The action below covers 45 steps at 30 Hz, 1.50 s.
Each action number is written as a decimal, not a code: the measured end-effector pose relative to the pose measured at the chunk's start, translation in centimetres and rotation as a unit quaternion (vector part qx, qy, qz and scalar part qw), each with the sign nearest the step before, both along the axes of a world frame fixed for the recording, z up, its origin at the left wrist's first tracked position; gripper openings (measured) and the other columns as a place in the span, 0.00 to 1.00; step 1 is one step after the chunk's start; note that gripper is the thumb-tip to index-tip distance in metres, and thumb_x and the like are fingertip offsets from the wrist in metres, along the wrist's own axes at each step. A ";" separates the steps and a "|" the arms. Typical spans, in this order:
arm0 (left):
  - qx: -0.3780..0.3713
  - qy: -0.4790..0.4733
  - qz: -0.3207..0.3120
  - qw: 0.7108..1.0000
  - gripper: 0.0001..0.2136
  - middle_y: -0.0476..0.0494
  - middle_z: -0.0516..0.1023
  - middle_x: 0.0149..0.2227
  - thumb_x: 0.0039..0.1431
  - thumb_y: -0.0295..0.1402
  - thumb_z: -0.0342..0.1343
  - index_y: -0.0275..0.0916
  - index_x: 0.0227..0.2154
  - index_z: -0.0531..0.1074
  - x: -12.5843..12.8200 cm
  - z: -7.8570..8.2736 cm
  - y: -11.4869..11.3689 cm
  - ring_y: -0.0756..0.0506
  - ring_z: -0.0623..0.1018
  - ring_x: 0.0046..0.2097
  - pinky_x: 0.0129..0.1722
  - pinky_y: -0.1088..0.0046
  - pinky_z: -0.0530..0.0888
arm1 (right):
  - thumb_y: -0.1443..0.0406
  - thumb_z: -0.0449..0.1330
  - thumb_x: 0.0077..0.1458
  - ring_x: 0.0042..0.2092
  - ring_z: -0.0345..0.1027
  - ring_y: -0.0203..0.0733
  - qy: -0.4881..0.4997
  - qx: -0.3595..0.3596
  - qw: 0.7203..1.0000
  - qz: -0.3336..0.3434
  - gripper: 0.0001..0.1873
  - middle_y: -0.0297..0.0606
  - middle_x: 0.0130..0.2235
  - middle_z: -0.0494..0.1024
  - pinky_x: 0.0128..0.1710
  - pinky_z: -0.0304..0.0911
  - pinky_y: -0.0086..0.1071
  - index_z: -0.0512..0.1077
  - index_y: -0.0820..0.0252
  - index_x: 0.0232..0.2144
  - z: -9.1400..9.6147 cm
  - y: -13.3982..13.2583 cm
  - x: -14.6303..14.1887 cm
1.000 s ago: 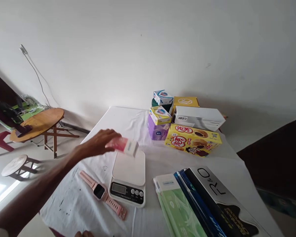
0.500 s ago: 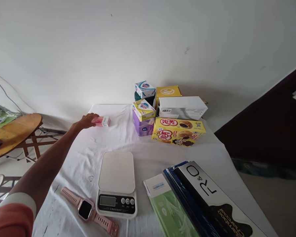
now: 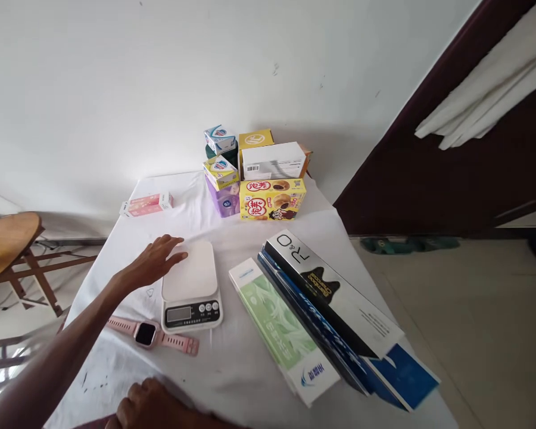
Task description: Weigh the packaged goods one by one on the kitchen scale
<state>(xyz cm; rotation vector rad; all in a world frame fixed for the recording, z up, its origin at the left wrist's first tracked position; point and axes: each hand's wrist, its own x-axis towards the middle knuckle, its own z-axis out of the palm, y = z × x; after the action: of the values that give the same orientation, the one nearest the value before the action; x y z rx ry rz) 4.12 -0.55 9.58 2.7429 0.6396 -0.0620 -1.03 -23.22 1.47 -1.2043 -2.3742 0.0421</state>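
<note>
My left hand (image 3: 154,260) reaches in from the left over the upper left corner of a white kitchen scale (image 3: 192,271). Its fingers are stretched and apart, with nothing in them; contact with the scale's plate I cannot tell. At the near table edge my right hand (image 3: 148,406) is curled closed, and the inside of its fingers is hidden. A pink smartwatch (image 3: 146,334) lies strap-out just left of the scale's front. Farther back on the left, a pink and white box (image 3: 147,205) lies on the white cloth (image 3: 205,381).
Stacked boxes stand near the wall: a yellow puff snack box (image 3: 272,199), a white box (image 3: 272,162), a purple pack (image 3: 226,199) and two soap boxes. Long flat boxes, one green and white (image 3: 281,328), one black and silver (image 3: 330,292), lie on the right. A wooden stool (image 3: 13,244) stands left.
My left hand has left the pink and white box and come back toward me, over the scale. My right hand has come into view at the bottom. The view has shifted to the right.
</note>
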 end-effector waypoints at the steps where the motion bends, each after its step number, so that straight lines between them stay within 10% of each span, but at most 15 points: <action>1: -0.010 0.003 0.017 1.000 0.25 0.38 0.74 0.54 0.71 0.51 0.41 0.41 0.59 0.68 -0.1 -0.3 -0.6 0.37 0.74 0.56 0.59 0.54 0.69 | 0.65 0.63 0.61 0.31 0.71 0.41 -0.018 0.009 1.000 0.005 0.10 0.39 0.29 0.77 0.25 0.64 0.32 0.70 0.62 0.29 -0.1 0.1 -0.3; 12: 0.005 -0.040 0.033 0.999 0.22 0.38 0.73 0.49 0.71 0.48 0.45 0.40 0.58 0.68 -0.7 -2.3 -4.2 0.37 0.74 0.54 0.59 0.54 0.69 | 0.69 0.59 0.63 0.33 0.71 0.43 -0.041 0.014 0.999 -0.021 0.06 0.42 0.31 0.78 0.25 0.59 0.33 0.70 0.64 0.32 0.6 -0.4 -0.4; 18: 0.074 -0.002 0.039 0.996 0.23 0.33 0.71 0.56 0.71 0.46 0.48 0.40 0.62 0.63 -1.0 -0.4 -6.6 0.33 0.72 0.56 0.56 0.47 0.69 | 0.68 0.63 0.60 0.31 0.71 0.42 -0.036 0.041 0.998 -0.031 0.07 0.40 0.30 0.78 0.23 0.59 0.33 0.70 0.62 0.30 0.0 -0.1 -0.8; 24: 0.074 -0.116 -0.210 0.968 0.29 0.33 0.66 0.64 0.68 0.34 0.58 0.43 0.68 0.55 2.9 3.6 -12.7 0.36 0.67 0.64 0.61 0.52 0.68 | 0.68 0.64 0.59 0.31 0.72 0.43 -0.035 0.041 0.998 -0.030 0.07 0.39 0.29 0.79 0.23 0.61 0.35 0.71 0.61 0.28 0.4 -0.1 -0.6; 30: 0.092 -0.027 -0.350 0.932 0.30 0.36 0.68 0.63 0.57 0.18 0.59 0.41 0.62 0.62 7.0 3.8 -16.8 0.36 0.65 0.67 0.67 0.50 0.60 | 0.67 0.62 0.60 0.32 0.74 0.43 -0.037 0.037 0.998 -0.020 0.05 0.38 0.32 0.81 0.24 0.62 0.34 0.74 0.61 0.31 0.5 0.0 -0.3; 36: 0.134 -0.017 -0.352 0.926 0.24 0.39 0.74 0.53 0.58 0.24 0.64 0.39 0.56 0.67 7.1 6.0 -15.6 0.38 0.73 0.57 0.65 0.49 0.60 | 0.65 0.65 0.59 0.32 0.74 0.42 -0.040 0.034 0.998 -0.016 0.04 0.37 0.32 0.82 0.24 0.60 0.33 0.76 0.58 0.32 0.9 -0.1 0.2; 41: 0.141 -0.054 -0.250 0.956 0.22 0.39 0.73 0.55 0.65 0.30 0.60 0.44 0.60 0.64 2.3 8.8 -12.1 0.38 0.72 0.57 0.59 0.54 0.67 | 0.65 0.65 0.58 0.31 0.74 0.44 -0.020 0.048 0.998 -0.020 0.08 0.39 0.30 0.80 0.25 0.62 0.35 0.72 0.60 0.28 0.2 0.3 -0.4; 45: 0.152 -0.007 -0.191 0.970 0.24 0.40 0.74 0.55 0.62 0.31 0.64 0.45 0.60 0.65 -1.8 7.7 -9.2 0.36 0.72 0.57 0.58 0.54 0.67 | 0.65 0.65 0.57 0.31 0.74 0.44 -0.021 0.052 0.998 -0.027 0.09 0.40 0.29 0.80 0.24 0.62 0.35 0.71 0.60 0.28 -0.8 0.7 -1.2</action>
<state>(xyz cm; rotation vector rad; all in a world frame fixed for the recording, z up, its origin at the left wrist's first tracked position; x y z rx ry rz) 2.35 -9.73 17.31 3.1238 0.1106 -0.0335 -2.25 -22.53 0.65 -1.2318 -2.3471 -0.1234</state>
